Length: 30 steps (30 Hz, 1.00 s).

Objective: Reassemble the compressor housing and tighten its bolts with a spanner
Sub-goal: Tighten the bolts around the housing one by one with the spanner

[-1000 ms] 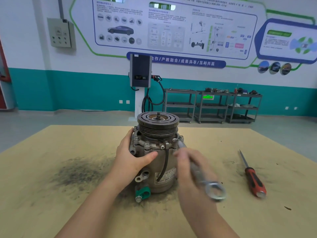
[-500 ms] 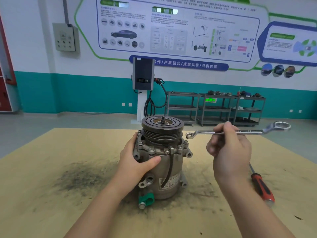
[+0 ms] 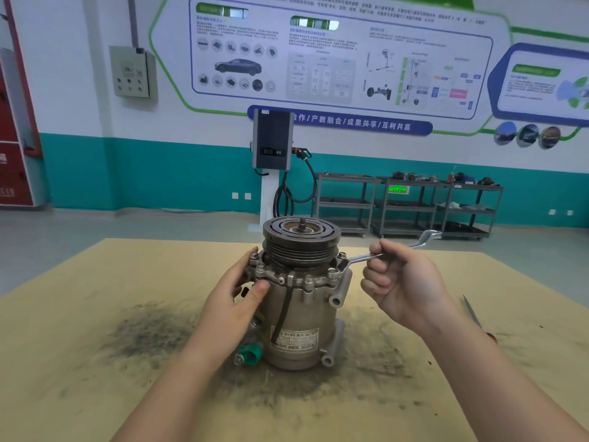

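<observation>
The metal compressor stands upright on the tan table, its grooved pulley on top and several bolts around the flange. My left hand grips the housing's left side, thumb across the front just under the flange. My right hand holds the shank of a silver ring spanner. The spanner's near ring sits on a flange bolt at the compressor's right side; its far ring sticks out past my fingers toward the back right.
A red-handled screwdriver lies on the table at the right, partly behind my right forearm. Dark grime is smeared on the tabletop around the compressor. Shelving carts and a charging post stand on the floor beyond the table.
My right hand lifted the spanner from low in front of the compressor, swung it up level in the air, then lowered its near ring onto the right flange bolt. My left hand kept hold of the housing.
</observation>
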Available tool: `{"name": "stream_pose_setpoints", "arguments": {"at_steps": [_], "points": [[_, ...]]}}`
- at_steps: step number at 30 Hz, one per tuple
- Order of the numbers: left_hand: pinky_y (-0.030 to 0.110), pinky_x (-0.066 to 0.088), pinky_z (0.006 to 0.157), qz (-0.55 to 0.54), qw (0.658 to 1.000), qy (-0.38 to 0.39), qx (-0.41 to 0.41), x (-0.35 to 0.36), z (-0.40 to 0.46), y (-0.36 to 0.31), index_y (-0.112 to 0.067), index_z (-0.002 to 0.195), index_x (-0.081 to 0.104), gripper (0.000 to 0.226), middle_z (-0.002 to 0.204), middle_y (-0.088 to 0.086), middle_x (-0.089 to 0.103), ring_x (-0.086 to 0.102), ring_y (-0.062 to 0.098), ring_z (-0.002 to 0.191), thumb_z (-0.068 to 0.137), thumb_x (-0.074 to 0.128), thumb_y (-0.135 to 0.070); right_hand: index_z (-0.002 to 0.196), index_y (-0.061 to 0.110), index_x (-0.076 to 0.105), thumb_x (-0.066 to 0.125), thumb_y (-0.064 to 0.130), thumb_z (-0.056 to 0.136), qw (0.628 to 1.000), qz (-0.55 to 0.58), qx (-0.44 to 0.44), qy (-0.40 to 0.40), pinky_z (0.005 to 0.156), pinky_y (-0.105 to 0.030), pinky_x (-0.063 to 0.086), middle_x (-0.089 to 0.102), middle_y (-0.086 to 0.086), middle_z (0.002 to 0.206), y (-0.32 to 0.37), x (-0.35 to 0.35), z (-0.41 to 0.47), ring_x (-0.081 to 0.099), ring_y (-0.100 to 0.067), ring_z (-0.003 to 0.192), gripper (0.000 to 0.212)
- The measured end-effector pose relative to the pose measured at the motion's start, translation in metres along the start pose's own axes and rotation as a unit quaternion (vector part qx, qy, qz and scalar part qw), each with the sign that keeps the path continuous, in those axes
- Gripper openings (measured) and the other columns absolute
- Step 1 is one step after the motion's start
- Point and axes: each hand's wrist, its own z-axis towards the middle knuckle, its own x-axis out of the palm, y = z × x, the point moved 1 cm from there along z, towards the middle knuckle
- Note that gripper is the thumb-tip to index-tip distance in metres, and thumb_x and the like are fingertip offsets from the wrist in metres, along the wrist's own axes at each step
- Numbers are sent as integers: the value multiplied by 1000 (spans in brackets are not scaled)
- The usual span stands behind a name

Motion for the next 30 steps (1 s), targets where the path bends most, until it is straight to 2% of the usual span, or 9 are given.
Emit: {"name": "stream_pose_setpoints", "arguments": {"at_steps": [3, 5, 10, 15, 20, 22, 25, 27, 30], "points": [[39, 45, 108, -8, 1000, -13, 6, 12, -7, -9, -37, 146, 37, 100, 141, -17, 51, 49, 10, 132, 62, 61, -86, 69, 9, 52, 42, 16, 96, 999, 31, 14, 0, 33, -19, 25, 37, 0, 49, -6, -3, 0, 29, -10, 35, 30], [40, 38, 113, 32, 999, -28, -1, 23, -10, -14, -32, 153, 23, 130, 141, -21, 40, 40, 9, 136, 45, 69, -86, 70, 10, 53, 43, 17, 96, 998, 49, -22, -12, 35, -20, 28, 39, -2, 50, -14, -6, -6, 32, -11, 37, 29], [47, 28, 120, 118, 991, -55, -20, 38, -12, -18, -35, 156, 2, 150, 152, -14, 24, 23, 14, 145, 34, 71, -88, 61, 19, 65, 47, 15, 90, 965, -74, -251, -26, 45, -23, 38, 52, -5, 53, -36, -8, -42, 46, -18, 45, 34], [46, 27, 119, 134, 986, -97, -9, 43, -10, -13, -31, 157, 2, 140, 154, -3, 26, 24, 22, 145, 41, 68, -73, 84, 16, 72, 68, 25, 82, 710, -447, -542, 48, 54, -15, 46, 65, 7, 68, -61, 16, -63, 56, -2, 57, 11], [49, 34, 116, 58, 988, -138, -33, 46, -5, -13, -23, 157, 17, 133, 153, 4, 33, 38, 25, 140, 38, 55, -68, 87, 7, 71, 58, 31, 96, 597, -521, -604, 82, 59, -22, 49, 69, 1, 73, -62, 37, -49, 60, -10, 64, 28], [40, 34, 116, 72, 989, -126, -19, 45, -8, -12, -29, 155, 17, 134, 151, -5, 33, 37, 13, 139, 38, 67, -72, 94, 17, 66, 56, 29, 97, 630, -478, -607, 80, 65, -18, 49, 67, 10, 82, -55, 29, -49, 62, -6, 71, 16], [20, 30, 104, 108, 986, -126, 4, 42, -11, -9, -39, 151, 18, 129, 146, -17, 33, 30, -9, 123, 40, 71, -78, 90, 27, 58, 47, 33, 100, 795, -316, -517, 15, 59, -12, 46, 62, 14, 73, -38, 18, -50, 59, -1, 62, 16], [19, 28, 102, 107, 988, -114, 2, 41, -11, -8, -38, 152, 18, 128, 146, -18, 33, 29, -10, 121, 42, 72, -76, 84, 21, 59, 41, 30, 103, 891, -188, -411, -37, 51, -19, 44, 59, 4, 61, -32, 13, -47, 54, -10, 51, 28], [20, 31, 101, 99, 991, -92, 0, 35, -8, -9, -35, 154, 18, 129, 145, -21, 35, 33, -7, 122, 46, 77, -70, 81, 11, 58, 39, 21, 105, 958, -73, -272, -54, 46, -23, 41, 54, -2, 54, -28, 4, -37, 49, -13, 45, 32]]}}
